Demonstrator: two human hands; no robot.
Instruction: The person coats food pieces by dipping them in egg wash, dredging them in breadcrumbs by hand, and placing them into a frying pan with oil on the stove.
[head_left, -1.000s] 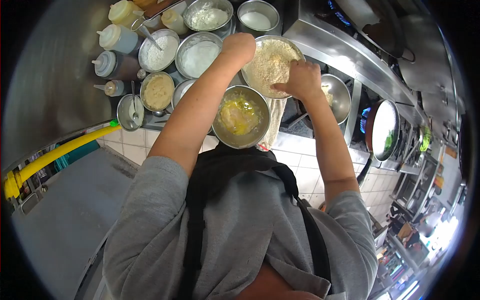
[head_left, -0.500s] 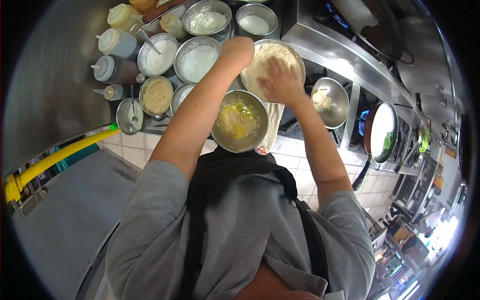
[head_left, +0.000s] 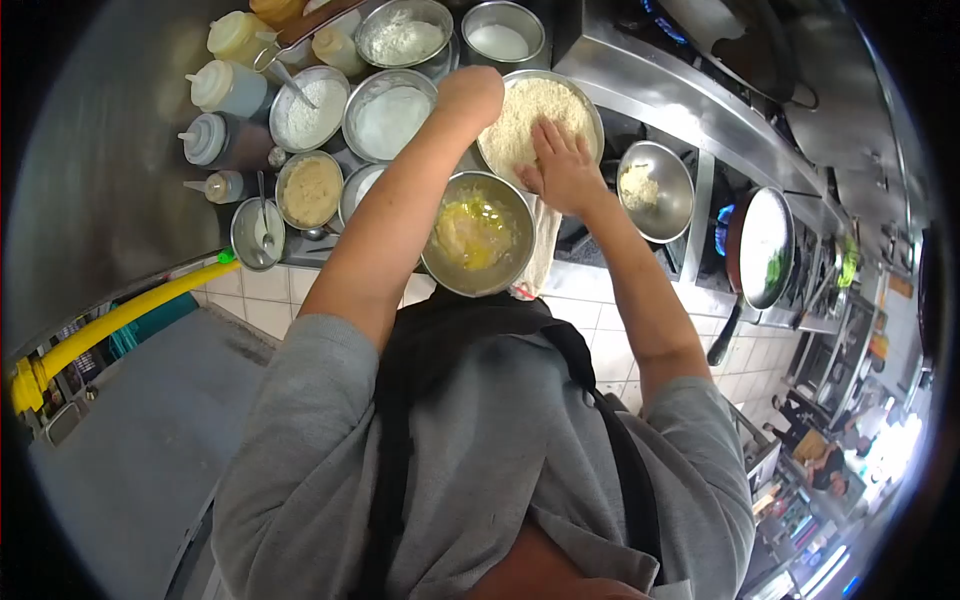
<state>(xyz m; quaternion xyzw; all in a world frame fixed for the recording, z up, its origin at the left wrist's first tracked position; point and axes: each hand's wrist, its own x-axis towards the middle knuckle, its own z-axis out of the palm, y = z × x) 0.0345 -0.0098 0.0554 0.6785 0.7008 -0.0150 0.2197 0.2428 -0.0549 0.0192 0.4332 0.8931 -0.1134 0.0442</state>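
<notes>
My left hand (head_left: 474,97) is closed at the left rim of a metal bowl (head_left: 599,130) filled with pale breadcrumbs (head_left: 530,112); its fingertips are hidden. Palm down, my right hand (head_left: 563,172) lies on the crumbs at the right side of that bowl, its fingers stretched out. Whatever may lie under the palm cannot be seen. Closer to me stands a second metal bowl (head_left: 522,268) of yellow beaten egg, with a pale piece (head_left: 462,228) in it that looks like raw meat. A folded cloth (head_left: 542,250) hangs beside it.
Several bowls of white powder (head_left: 390,118) and a bowl of tan crumbs (head_left: 311,191) stand left, near squeeze bottles (head_left: 226,87). A small bowl (head_left: 668,215) with crumbs sits by the stove. Farther right, a frying pan (head_left: 767,250) rests over a lit blue flame (head_left: 723,230).
My right hand, blurred while moving above the crumbs before, now lies flat on them with fingers spread. My left hand stays at the bowl's rim. The whole view has shifted slightly.
</notes>
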